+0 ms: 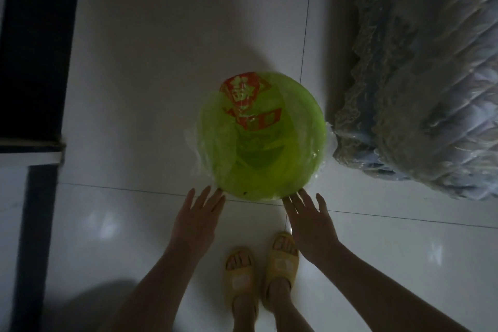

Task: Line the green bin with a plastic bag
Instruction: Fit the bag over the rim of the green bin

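Observation:
The round green bin [301, 127] stands on the white tiled floor, seen from above. A clear plastic bag [249, 105] with red print sits inside it, its edge folded over the rim and bulging out on the left side. My left hand [198, 217] hovers just below the bin's near-left rim, fingers spread and holding nothing. My right hand [310, 219] is at the near-right rim, fingers also apart, fingertips close to or touching the bag's edge.
A bed with a ruffled, lace-trimmed cover [420, 89] presses close to the bin's right side. Dark furniture or a door frame [35, 62] runs along the left. My feet in yellow slippers [261, 269] stand just behind the bin.

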The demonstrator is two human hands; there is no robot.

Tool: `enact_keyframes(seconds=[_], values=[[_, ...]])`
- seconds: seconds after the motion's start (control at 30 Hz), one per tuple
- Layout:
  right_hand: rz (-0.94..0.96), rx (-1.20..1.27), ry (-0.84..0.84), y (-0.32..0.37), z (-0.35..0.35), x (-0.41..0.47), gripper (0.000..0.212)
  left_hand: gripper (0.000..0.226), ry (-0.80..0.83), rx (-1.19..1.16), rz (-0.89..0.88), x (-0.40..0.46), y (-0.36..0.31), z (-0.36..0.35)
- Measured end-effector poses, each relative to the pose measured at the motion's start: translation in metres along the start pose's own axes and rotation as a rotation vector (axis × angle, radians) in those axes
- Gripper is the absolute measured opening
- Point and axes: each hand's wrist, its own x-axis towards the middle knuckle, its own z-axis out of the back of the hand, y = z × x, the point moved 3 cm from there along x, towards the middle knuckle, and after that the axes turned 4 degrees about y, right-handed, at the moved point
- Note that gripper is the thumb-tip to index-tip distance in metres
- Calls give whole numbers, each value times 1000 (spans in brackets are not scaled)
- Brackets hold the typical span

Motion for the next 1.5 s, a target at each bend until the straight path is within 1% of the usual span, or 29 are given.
enact_keyframes(seconds=[0.1,0.17,0.23,0.3,0.37,0.4,0.43,0.5,0.57,0.63,0.7,0.73,0.77,0.8,0.83,0.87,0.93,0.97,1.0,1.07,1.1,1.13,1.2,1.23,1.3,1.37,1.4,1.47,1.5], values=[[12,40,-42,0,9,1,70,64,-64,-116,-65,-7,4,6],[24,82,-131,-2,24,-8,63,52,-207,-246,-84,-16,8,19],[14,110,-260,-3,37,-20,53,35,-362,-466,-44,-23,18,30],[40,125,-359,1,48,-27,51,24,-506,-750,100,-24,34,38],[90,194,-423,13,62,-23,55,26,-598,-1101,365,-13,49,44],[128,232,-429,23,70,-16,59,35,-580,-1294,485,-3,54,45],[166,253,-423,34,78,-5,66,46,-505,-1466,575,10,58,44],[219,252,-405,56,94,23,81,61,-351,-1663,643,37,62,42],[251,207,-376,72,100,53,94,49,-310,-1698,654,55,67,38],[259,166,-338,80,100,78,102,27,-349,-1801,636,62,71,34],[253,130,-333,84,99,93,107,12,-320,-2061,550,68,74,26],[256,128,-327,85,98,98,108,12,-290,-2202,466,68,75,22],[263,133,-317,85,95,102,110,19,-272,-2348,387,69,76,19],[267,138,-308,85,93,105,111,26,-265,-2462,363,69,77,17],[270,147,-301,82,90,108,112,29,-263,-2537,407,71,77,15],[274,156,-297,80,86,109,113,30,-253,-2528,517,71,76,10],[292,172,-302,75,80,110,110,22,-210,-2289,759,71,72,6],[302,178,-306,72,77,109,108,21,-201,-2187,801,73,68,5],[314,185,-317,70,75,107,106,29,-187,-2167,801,73,65,1],[343,194,-366,67,75,99,102,35,-148,-2233,780,70,65,-2],[358,202,-389,63,77,92,99,32,-178,-2274,761,67,69,1],[371,214,-409,59,80,86,97,30,-270,-2298,718,62,75,4],[346,261,-479,45,89,70,90,28,-531,-2190,663,52,89,17],[305,299,-533,33,96,61,85,32,-628,-2062,640,47,94,27],[170,397,-627,5,106,49,73,54,-673,-1662,528,39,91,51],[-53,538,-645,-29,113,44,64,84,-598,-1206,381,40,77,74],[-172,623,-640,-46,113,45,61,99,-545,-1047,342,44,69,82],[-312,794,-566,-72,110,51,61,120,-445,-865,342,52,61,92],[-307,843,-505,-79,108,56,61,127,-397,-806,343,56,59,94]])
